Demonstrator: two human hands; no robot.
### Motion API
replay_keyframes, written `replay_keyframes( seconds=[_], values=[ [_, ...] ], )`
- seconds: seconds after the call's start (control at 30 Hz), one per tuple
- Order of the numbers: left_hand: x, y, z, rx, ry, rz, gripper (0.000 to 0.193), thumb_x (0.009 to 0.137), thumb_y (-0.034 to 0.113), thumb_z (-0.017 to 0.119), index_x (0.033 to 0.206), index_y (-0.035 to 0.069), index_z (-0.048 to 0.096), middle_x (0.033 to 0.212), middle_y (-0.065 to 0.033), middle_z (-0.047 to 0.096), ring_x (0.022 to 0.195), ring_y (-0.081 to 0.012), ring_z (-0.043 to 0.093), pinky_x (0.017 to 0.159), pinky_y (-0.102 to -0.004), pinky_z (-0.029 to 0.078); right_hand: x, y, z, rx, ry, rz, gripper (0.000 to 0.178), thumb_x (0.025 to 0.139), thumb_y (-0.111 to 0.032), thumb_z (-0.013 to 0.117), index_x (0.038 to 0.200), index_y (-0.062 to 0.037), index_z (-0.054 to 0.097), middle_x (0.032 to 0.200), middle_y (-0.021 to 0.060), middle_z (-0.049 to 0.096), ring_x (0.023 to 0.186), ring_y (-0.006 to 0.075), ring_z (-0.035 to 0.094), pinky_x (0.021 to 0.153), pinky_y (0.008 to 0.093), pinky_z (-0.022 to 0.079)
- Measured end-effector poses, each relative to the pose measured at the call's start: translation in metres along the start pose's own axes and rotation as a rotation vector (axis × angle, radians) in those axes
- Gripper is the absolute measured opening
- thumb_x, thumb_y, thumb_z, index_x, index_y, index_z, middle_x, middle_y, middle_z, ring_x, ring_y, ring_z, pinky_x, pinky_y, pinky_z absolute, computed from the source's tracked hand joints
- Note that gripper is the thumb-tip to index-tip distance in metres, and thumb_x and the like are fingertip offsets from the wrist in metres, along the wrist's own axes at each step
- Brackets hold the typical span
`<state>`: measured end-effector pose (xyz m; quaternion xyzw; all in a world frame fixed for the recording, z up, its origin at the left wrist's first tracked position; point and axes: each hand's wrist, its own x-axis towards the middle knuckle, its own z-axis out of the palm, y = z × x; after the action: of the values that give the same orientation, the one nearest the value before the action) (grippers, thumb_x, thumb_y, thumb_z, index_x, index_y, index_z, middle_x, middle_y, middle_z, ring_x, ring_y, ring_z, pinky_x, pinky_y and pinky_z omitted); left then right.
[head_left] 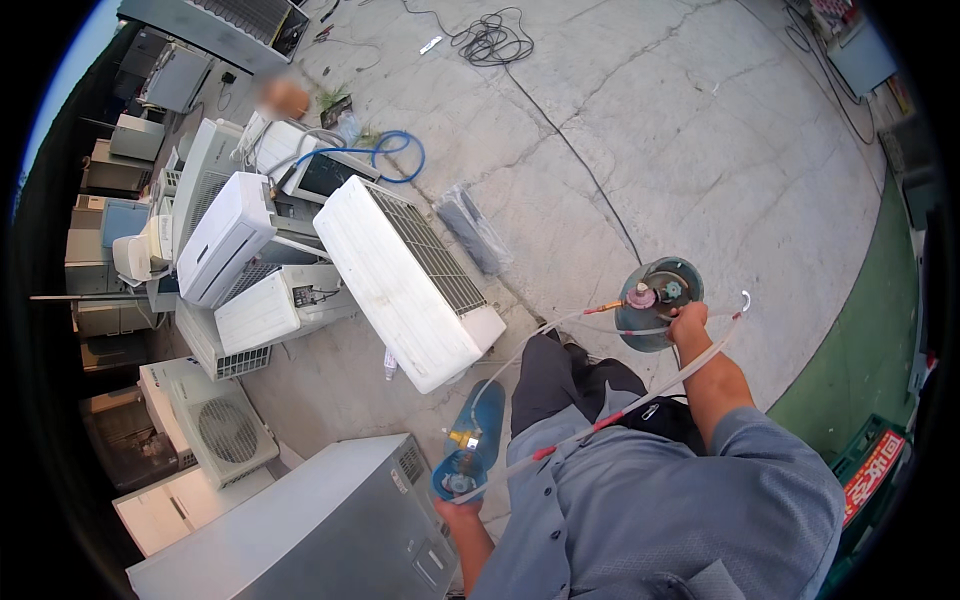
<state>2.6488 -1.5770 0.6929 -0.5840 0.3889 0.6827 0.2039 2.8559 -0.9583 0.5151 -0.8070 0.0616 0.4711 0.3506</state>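
A blue gas cylinder (486,425) with a brass valve fitting (464,438) leans at my left side. My left hand (458,510) is closed on its collar, fingers partly hidden beneath. On my right stands a larger dull green gas cylinder (645,342), with a reddish regulator or cap (640,296) and a valve knob inside its collar. The collar's near right edge is in the grip of my right hand (687,322). A pale hose with red sections (625,412) runs across my body between the two cylinders. A thinner hose (530,338) links their valve areas.
White air conditioner units (400,285) are piled at the left, with an outdoor unit (222,430) and a grey metal appliance (330,520) nearer me. A blue hose (402,158) and a coiled black cable (490,38) lie on the concrete. A green crate (862,455) sits at lower right.
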Motion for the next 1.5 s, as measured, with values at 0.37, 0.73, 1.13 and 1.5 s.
replay_keyframes(
  seconds=[0.37,0.73,1.13,1.5],
  values=[
    [-0.031,-0.104,0.155,1.061,-0.151,0.401,0.041,0.093,0.032,0.042,0.114,0.002,0.061,0.108,-0.0118,0.064,0.097,-0.0283,0.063,0.082,-0.0432,0.052,-0.004,-0.130,0.174,-0.012,0.014,0.001,0.019,0.089,-0.020,0.034,0.078,-0.0130,0.048,0.067,0.0038,0.047,0.056,0.0191,0.044,0.086,0.0636,0.032],
    [-0.086,-0.179,0.398,1.228,0.066,0.566,0.022,0.077,0.005,0.067,0.098,-0.002,0.067,0.088,-0.0082,0.067,0.078,-0.0195,0.065,0.071,-0.0317,0.052,-0.066,-0.221,0.455,-0.049,-0.044,-0.038,0.021,0.087,-0.021,0.037,0.070,-0.0120,0.044,0.063,0.0031,0.048,0.053,0.0177,0.048,0.064,0.0394,0.043],
    [-0.100,-0.167,0.739,1.032,-0.005,0.596,0.022,0.075,0.011,0.073,0.089,-0.003,0.066,0.087,-0.0101,0.070,0.080,-0.0203,0.067,0.070,-0.0327,0.051,-0.140,-0.264,0.786,-0.202,-0.320,-0.043,0.014,0.085,-0.017,0.036,0.073,-0.0144,0.043,0.062,0.0017,0.045,0.054,0.0180,0.045,0.075,0.0518,0.036],
    [0.007,-0.070,0.996,-0.148,0.000,0.088,0.051,0.097,0.039,0.032,0.134,0.011,0.052,0.136,-0.0111,0.055,0.127,-0.0321,0.050,0.108,-0.0550,0.038,-0.322,-0.292,1.043,-0.217,-0.263,-0.008,0.017,0.086,-0.017,0.035,0.072,-0.0132,0.043,0.061,0.0028,0.045,0.052,0.0186,0.044,0.075,0.0532,0.039]
  ],
)
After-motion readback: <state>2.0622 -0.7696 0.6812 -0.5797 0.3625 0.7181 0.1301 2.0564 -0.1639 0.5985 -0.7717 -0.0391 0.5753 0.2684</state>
